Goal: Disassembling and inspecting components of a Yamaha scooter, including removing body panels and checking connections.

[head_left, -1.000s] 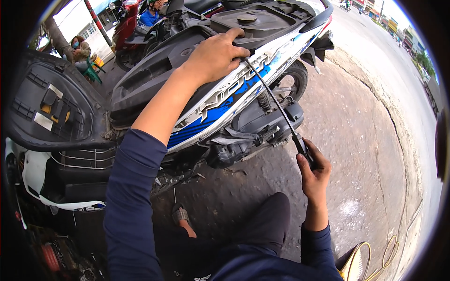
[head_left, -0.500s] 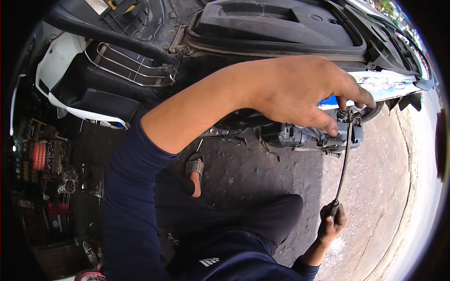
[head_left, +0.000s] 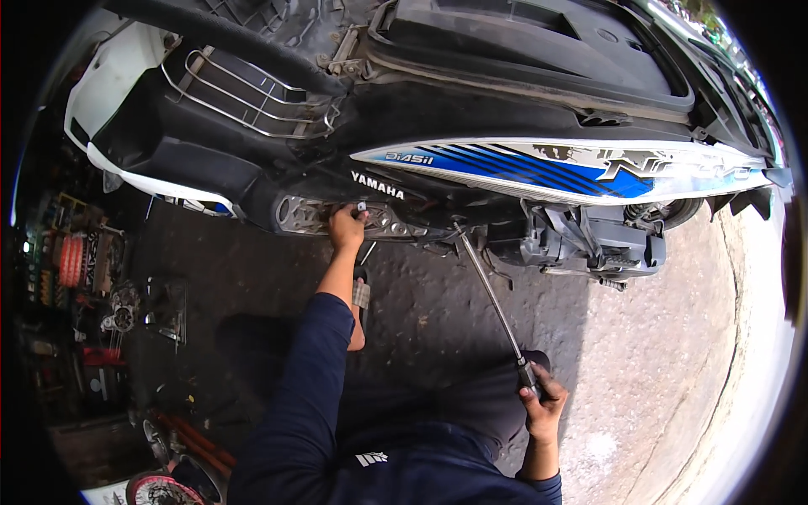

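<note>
A scooter with a white and blue side panel [head_left: 530, 172] stands across the upper part of the view. My left hand [head_left: 345, 227] is at its metal footboard plate [head_left: 301, 217], fingers closed about a small silvery piece [head_left: 363, 207] too small to name. In my right hand [head_left: 545, 404] is a long-shafted screwdriver [head_left: 495, 301], gripped by its dark handle. Its shaft slants up and left, and the tip is near the scooter's lower edge; whether it touches I cannot tell.
A wire rack [head_left: 252, 97] sits on the scooter's front part, and the black storage lid [head_left: 539, 42] lies farther back. Dark engine covers [head_left: 589, 240] hang below the panel. At the left are tool shelves [head_left: 71, 261] and a red-rimmed wheel [head_left: 164, 488]. My sandalled foot [head_left: 360, 295] is below the footboard.
My left hand has moved from the scooter's rear, left to the footboard plate, and closed. My right hand has shifted left with the screwdriver, whose tip has swung left away from the rear wheel area.
</note>
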Tool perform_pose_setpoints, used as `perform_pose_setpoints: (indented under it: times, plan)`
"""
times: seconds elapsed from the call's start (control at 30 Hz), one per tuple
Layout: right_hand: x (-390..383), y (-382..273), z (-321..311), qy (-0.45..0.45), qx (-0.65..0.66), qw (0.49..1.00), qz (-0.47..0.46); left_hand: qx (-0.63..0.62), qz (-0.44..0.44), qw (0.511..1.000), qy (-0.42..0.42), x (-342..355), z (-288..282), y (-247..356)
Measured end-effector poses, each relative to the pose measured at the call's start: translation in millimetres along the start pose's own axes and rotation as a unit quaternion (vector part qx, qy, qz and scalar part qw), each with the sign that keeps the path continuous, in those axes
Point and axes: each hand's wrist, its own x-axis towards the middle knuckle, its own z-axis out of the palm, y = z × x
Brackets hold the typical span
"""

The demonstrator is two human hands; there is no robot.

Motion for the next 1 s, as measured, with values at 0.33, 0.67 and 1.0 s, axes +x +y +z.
perform_pose_setpoints:
  times: [0.33,0.67,1.0]
  plan:
    - [-3,-21,9,-0.021,-0.036,0.998,-0.055,-0.436,0.006,0.899,-0.038,-23,-30,16]
    - [-9,-35,-16,0.043,-0.047,0.995,-0.071,-0.590,0.085,0.774,-0.213,-103,-102,249]
    - [-25,-47,-47,0.129,-0.053,0.984,-0.109,-0.579,0.127,0.755,-0.279,-117,-86,341]
